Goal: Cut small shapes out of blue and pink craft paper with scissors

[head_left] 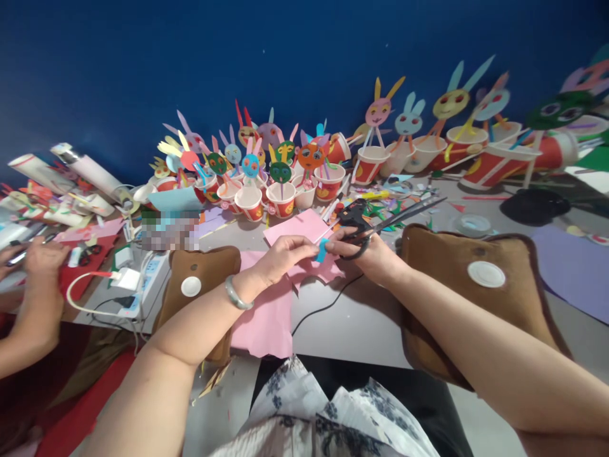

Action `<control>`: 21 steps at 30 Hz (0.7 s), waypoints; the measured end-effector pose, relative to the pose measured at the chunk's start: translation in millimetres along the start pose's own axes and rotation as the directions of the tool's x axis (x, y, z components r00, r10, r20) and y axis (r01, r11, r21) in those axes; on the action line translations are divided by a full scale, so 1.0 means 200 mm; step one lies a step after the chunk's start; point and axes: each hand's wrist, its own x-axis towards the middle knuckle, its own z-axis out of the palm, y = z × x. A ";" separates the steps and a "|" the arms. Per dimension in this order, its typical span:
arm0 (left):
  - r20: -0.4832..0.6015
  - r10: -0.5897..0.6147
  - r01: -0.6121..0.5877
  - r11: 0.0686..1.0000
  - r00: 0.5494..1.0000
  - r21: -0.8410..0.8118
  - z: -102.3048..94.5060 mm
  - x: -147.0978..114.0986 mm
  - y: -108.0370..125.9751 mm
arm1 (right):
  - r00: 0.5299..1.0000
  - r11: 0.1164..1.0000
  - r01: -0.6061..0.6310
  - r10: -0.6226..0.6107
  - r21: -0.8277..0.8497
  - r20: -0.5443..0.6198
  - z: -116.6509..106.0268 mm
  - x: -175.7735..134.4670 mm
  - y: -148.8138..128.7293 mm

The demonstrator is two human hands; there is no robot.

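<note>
My left hand (286,259), with a bangle on its wrist, pinches a small piece of blue paper (322,251) between thumb and fingers. Around the handles of black scissors (404,212) my right hand (373,257) is closed, and its fingertips also meet the blue paper. The scissor blades point away to the upper right. Beneath and beside my hands lie pink paper sheets (266,311), one with a ragged cut edge. Just beyond my right hand is a black tool (358,212), partly hidden, that resembles a glue gun.
Paper cups (248,202) with rabbit-faced paper figures line the back. Brown cushions (480,298) flank my arms. Colourful paper scraps (394,206) lie beyond my right hand. At left are a power strip (147,279) with cables and a co-worker's hands (45,260). Purple paper (571,266) lies far right.
</note>
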 end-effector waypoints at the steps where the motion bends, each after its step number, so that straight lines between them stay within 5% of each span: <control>1: -0.016 0.006 -0.006 1.000 1.000 0.001 0.00 0.00 0.01 | 1.000 1.000 0.002 -0.002 0.004 -0.001 0.00 0.00 0.00; 8: 0.031 0.031 -0.031 0.999 0.999 0.007 0.00 0.00 -0.01 | 1.000 0.998 0.027 -0.027 -0.054 -0.010 0.01 -0.01 0.00; 14: -0.069 0.027 -0.026 0.999 0.997 0.027 0.01 0.01 -0.02 | 0.990 0.958 0.128 -0.139 -0.258 -0.026 0.01 -0.02 0.01; 17: -0.172 0.046 -0.043 0.999 0.984 0.023 0.02 0.01 -0.02 | 0.932 0.803 0.286 -0.359 -0.523 -0.041 -0.01 -0.03 0.02; 21: -0.207 0.084 -0.075 0.996 0.975 0.051 0.03 0.02 -0.02 | 0.795 0.422 0.447 -0.592 -0.789 0.133 -0.01 -0.05 0.02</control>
